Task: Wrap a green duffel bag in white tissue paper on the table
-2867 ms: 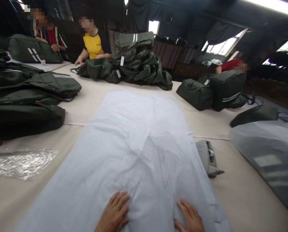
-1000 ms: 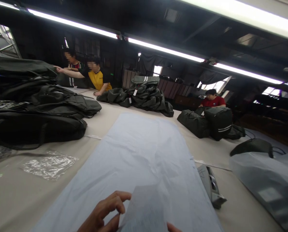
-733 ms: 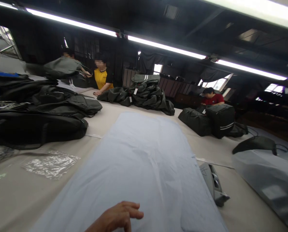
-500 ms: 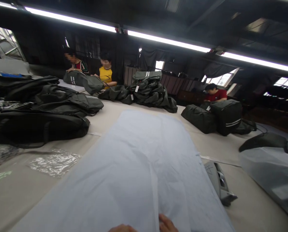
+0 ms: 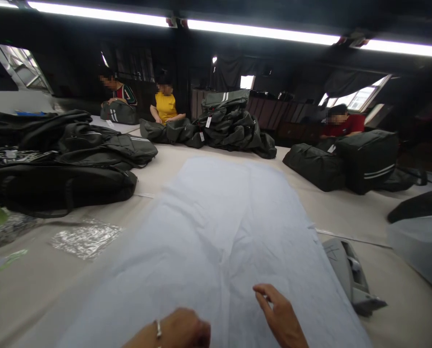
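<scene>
A large pale translucent plastic sheet or bag (image 5: 216, 227) lies spread in front of me, with creases running along its middle. Over its near end is my left hand (image 5: 183, 328), a bracelet at the wrist. Its fingers are curled and turned away, so whatever they may hold is hidden. To the right, my right hand (image 5: 281, 314) hovers over the plastic or just touches it; I cannot tell which. Its thumb and forefinger are apart, with nothing seen between them. A grey tape dispenser-like device (image 5: 352, 275) stands by the plastic's right edge.
Dark bags (image 5: 60, 188) are heaped at the left, near a crinkled clear plastic packet (image 5: 85, 239). Another pile of bags (image 5: 230, 125) stands at the back. More bags (image 5: 368, 159) and translucent plastic (image 5: 419, 246) are at the right. Several people work across the table.
Both hands have come farther into view and apart, my right hand moving forward and right. The raised fold between them has dropped. The person in yellow no longer has the striped bag in front.
</scene>
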Available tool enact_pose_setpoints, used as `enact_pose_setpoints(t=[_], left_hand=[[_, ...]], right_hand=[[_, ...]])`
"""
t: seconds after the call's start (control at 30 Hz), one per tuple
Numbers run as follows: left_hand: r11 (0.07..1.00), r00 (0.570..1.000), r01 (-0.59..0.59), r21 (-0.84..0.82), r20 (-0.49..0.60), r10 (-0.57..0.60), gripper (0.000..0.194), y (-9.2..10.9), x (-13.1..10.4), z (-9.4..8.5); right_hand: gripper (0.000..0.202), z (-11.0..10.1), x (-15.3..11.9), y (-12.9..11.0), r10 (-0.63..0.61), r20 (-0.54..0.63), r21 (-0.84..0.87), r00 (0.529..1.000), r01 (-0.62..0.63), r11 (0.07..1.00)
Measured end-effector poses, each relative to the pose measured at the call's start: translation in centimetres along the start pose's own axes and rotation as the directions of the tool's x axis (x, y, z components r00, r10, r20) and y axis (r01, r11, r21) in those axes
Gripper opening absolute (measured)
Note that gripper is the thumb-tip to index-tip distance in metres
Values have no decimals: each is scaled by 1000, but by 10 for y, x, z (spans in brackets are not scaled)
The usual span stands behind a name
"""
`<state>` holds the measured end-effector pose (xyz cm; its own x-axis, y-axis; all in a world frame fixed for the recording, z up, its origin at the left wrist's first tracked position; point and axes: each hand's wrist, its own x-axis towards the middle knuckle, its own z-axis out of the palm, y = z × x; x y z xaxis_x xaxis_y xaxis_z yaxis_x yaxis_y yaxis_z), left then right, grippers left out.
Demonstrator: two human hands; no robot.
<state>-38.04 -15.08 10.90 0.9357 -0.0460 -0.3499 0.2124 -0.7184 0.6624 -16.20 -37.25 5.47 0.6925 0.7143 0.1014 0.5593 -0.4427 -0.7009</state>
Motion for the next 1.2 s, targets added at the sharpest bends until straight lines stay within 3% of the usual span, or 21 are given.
enact_pose_setpoints(t=[0.07, 0.13, 0.2, 0.27, 0.37, 0.47, 0.53, 0.6, 0.7, 0.77, 0.83, 0.9, 0.97, 1.0, 1.07, 1.1, 1.13, 1.2], left_hand=[[999, 976, 30, -29, -213, -36, 17, 9, 31, -19], [973, 908, 123, -195, -373, -189, 31, 12, 65, -29], [882, 848, 212, -420, -370, -380, 51, 11, 97, -26], [785, 813, 271, -556, -305, -496, 72, 10, 121, -12], [752, 768, 319, -577, -308, -562, 81, 13, 139, 13], [773, 765, 379, -508, -299, -571, 71, 19, 140, 30], [844, 797, 403, -353, -318, -513, 67, 21, 136, 34], [922, 847, 381, -75, -372, -380, 67, 22, 131, 33], [907, 911, 291, 306, -379, -164, 56, 26, 125, 30], [896, 944, 192, 401, -326, -56, 42, 34, 121, 28], [934, 974, 54, 352, -225, 28, 39, 41, 117, 25], [990, 983, -60, 126, -165, 81, 54, 45, 114, 20], [986, 957, -90, -137, -286, 48, 48, 43, 112, 13], [974, 920, -93, -208, -392, 5, 39, 40, 114, 10], [982, 826, -89, -164, -564, -20, 37, 30, 120, 6], [993, 806, -85, -78, -591, 23, 41, 24, 124, 6], [996, 816, -91, 21, -571, 86, 48, 18, 129, 8], [978, 886, -115, 176, -427, 182, 71, 5, 136, 14]], right_hand=[[26, -4, 25, -4, -20, -64, -3, 998, 20, 1000], [27, -2, 51, -4, -64, -105, -18, 992, 63, 998], [26, 7, 73, 0, -118, -115, -42, 986, 113, 993], [24, 21, 88, 8, -170, -98, -60, 981, 164, 985], [20, 45, 93, 24, -225, -78, -75, 971, 219, 973], [20, 63, 86, 39, -262, -106, -109, 959, 251, 962], [21, 70, 81, 46, -310, -139, -165, 941, 287, 944], [21, 72, 79, 50, -364, -158, -225, 918, 326, 918], [21, 73, 80, 52, -393, -173, -252, 903, 346, 904], [20, 72, 81, 52, -378, -189, -223, 906, 335, 915], [19, 73, 81, 51, -350, -204, -181, 914, 317, 931], [19, 73, 80, 50, -325, -222, -146, 919, 298, 943], [19, 74, 79, 52, -304, -252, -125, 919, 281, 952], [20, 75, 78, 53, -292, -270, -112, 918, 271, 956], [21, 76, 78, 56, -269, -299, -85, 916, 256, 963], [20, 76, 78, 56, -264, -306, -73, 915, 254, 964], [20, 76, 79, 57, -261, -309, -62, 915, 254, 965], [20, 77, 79, 57, -255, -311, -44, 915, 255, 966]])
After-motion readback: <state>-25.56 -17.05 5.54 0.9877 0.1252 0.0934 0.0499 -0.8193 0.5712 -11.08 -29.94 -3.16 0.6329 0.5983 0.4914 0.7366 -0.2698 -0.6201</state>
